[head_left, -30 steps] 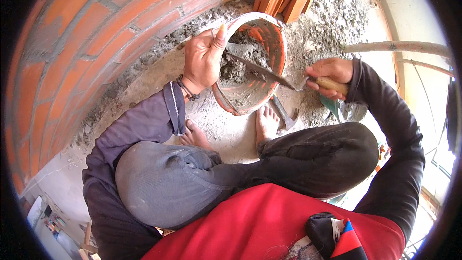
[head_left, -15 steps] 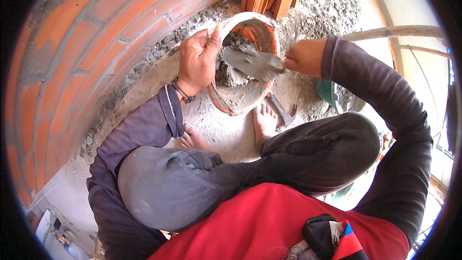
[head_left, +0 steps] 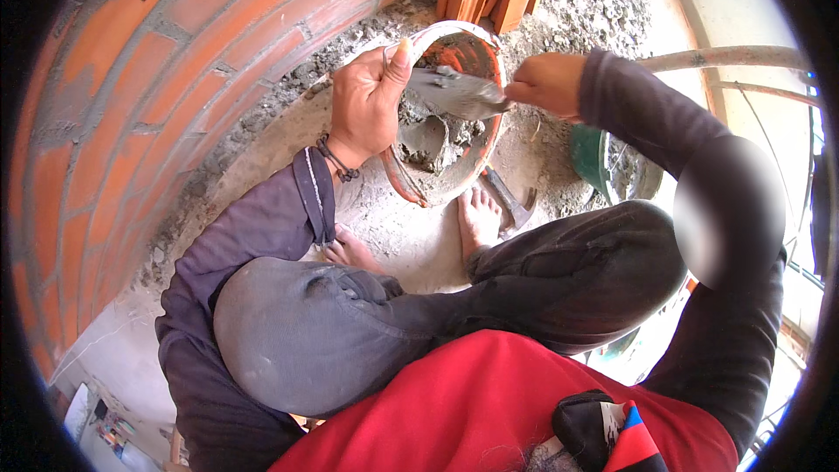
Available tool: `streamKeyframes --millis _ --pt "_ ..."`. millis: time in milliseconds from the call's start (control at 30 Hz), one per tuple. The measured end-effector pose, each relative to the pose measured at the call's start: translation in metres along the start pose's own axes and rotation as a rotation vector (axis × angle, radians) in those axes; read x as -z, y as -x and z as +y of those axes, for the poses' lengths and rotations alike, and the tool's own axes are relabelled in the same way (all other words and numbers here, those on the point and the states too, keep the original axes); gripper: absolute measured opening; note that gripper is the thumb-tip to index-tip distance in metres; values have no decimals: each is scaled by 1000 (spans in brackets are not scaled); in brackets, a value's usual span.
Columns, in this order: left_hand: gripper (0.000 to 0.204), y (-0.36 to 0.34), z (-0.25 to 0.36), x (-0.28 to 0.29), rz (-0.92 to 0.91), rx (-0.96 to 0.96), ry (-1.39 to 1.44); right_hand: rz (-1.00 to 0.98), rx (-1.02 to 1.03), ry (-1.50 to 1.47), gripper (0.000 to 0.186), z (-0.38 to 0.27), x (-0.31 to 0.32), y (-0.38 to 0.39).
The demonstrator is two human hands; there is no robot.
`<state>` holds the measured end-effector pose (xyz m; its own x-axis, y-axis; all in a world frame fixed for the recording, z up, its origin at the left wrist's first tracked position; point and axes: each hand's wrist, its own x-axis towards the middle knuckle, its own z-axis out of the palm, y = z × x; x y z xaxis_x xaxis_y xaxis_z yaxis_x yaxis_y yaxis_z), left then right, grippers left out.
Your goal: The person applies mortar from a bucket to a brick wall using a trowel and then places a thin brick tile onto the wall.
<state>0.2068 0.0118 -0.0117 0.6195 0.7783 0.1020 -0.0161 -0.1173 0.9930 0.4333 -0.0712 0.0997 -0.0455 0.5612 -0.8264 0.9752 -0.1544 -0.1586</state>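
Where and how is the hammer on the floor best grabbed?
Probably by the dark handle of the hammer, just behind its head, from above and the person's right, closing across the shaft. The handle lies slantwise, its far end reaching toward the bucket, with the right foot on its left, so the right side looks freer.

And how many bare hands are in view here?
2: the left hand grips the left rim of the bucket; the right hand holds the trowel at the bucket's mouth.
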Motion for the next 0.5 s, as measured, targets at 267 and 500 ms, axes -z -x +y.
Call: streamKeyframes --millis 267,500 --pt "51 -2 4 -5 -38 -66 -40 -138 -21 373 30 2 -23 5" --pt "51 0 5 -5 22 -34 15 171 -23 536 15 29 -38 12"
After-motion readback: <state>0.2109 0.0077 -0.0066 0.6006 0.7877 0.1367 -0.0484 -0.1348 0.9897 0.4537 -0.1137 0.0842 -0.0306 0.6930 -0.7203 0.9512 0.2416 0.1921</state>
